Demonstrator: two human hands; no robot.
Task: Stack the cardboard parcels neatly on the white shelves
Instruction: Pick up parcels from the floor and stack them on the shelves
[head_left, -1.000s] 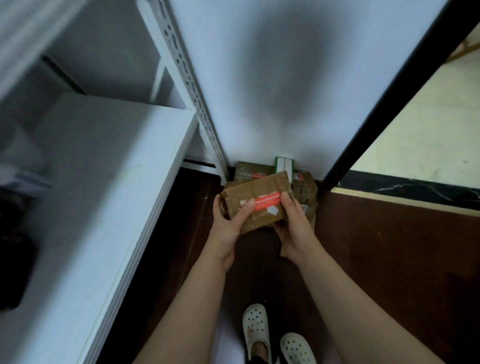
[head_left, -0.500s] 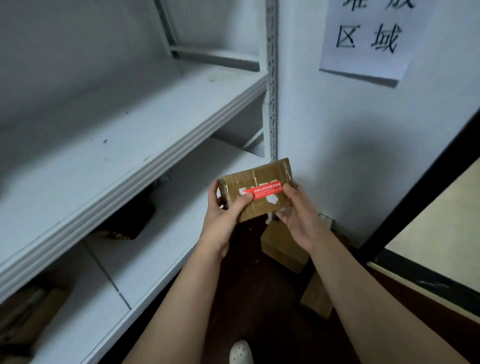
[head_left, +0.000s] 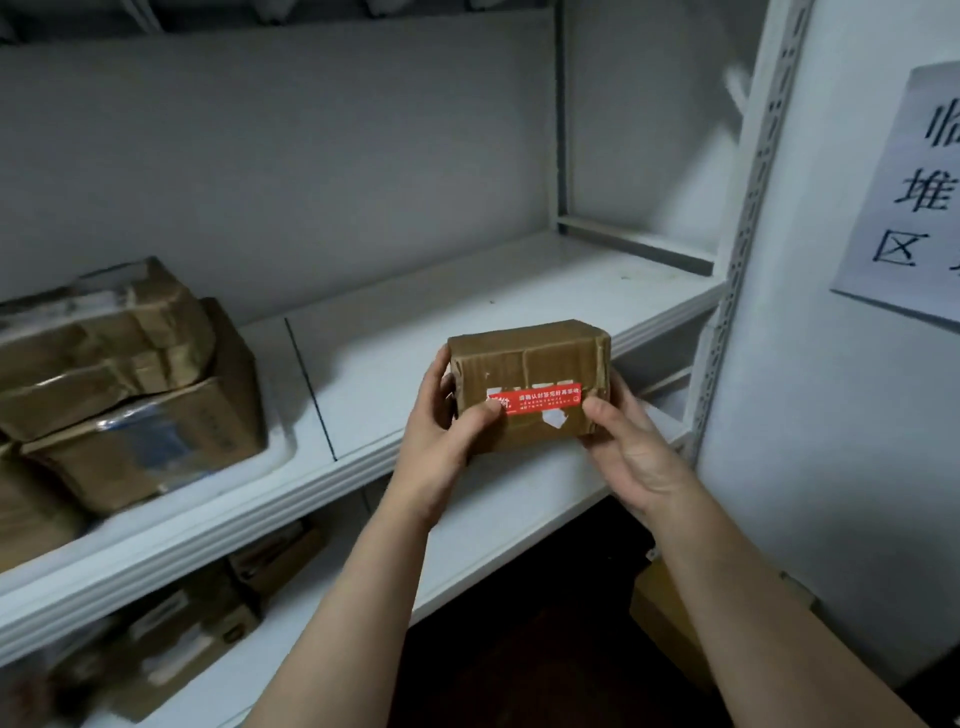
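head view (close) looks down-forward at white shelves.

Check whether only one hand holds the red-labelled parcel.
No, the left hand and the right hand each grip one end of the red-labelled parcel.

Parcel storeroom: white slotted shelves, taped cardboard parcels, paper wall sign.

A white metal shelving unit with flat boards stands against a plain pale grey wall. Its slotted white upright post is at the right end, beside a white side wall bearing a white paper notice with black characters. Below lies a dark brown floor. The light is dim and cool, and shadow gathers under the boards.
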